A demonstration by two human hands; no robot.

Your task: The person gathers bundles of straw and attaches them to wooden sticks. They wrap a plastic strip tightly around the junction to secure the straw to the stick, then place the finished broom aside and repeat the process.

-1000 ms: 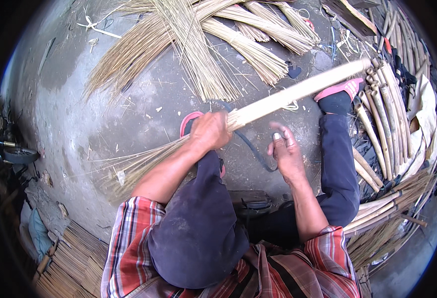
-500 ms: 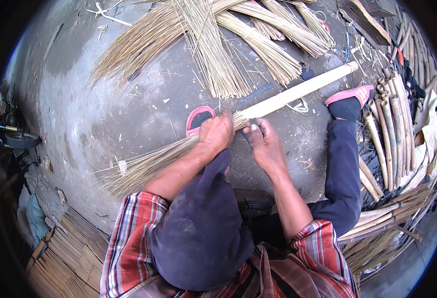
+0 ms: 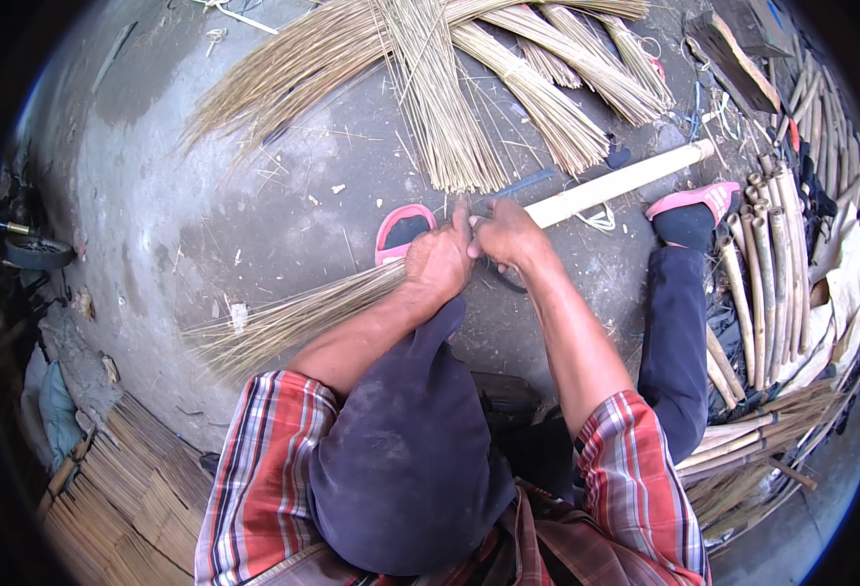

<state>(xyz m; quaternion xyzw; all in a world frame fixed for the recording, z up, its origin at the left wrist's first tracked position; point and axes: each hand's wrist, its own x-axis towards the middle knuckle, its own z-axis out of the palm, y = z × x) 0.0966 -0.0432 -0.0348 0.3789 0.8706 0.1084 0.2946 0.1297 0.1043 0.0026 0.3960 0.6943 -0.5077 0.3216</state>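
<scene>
A broom of thin dry sticks (image 3: 313,314) lies slantwise across my front, joined to a pale bamboo handle (image 3: 635,182) that runs up to the right. My left hand (image 3: 439,262) is closed round the sticks just below the joint, its fingers reaching towards my right hand. My right hand (image 3: 510,236) is closed over the joint, fingertips meeting those of the left. A dark strip (image 3: 508,283) hangs in a loop beneath my right hand; its end within the fingers is hidden.
Several tied stick bundles (image 3: 527,93) lie on the concrete floor ahead. At the right lean bamboo poles (image 3: 767,264), with more sticks (image 3: 762,479) below them. A slatted mat (image 3: 142,498) lies at the lower left. My pink sandals (image 3: 387,234) flank the work.
My right hand has moved up and left from beside the joint onto it, against my left hand. The left keeps its grip. The whole view has shifted slightly.
</scene>
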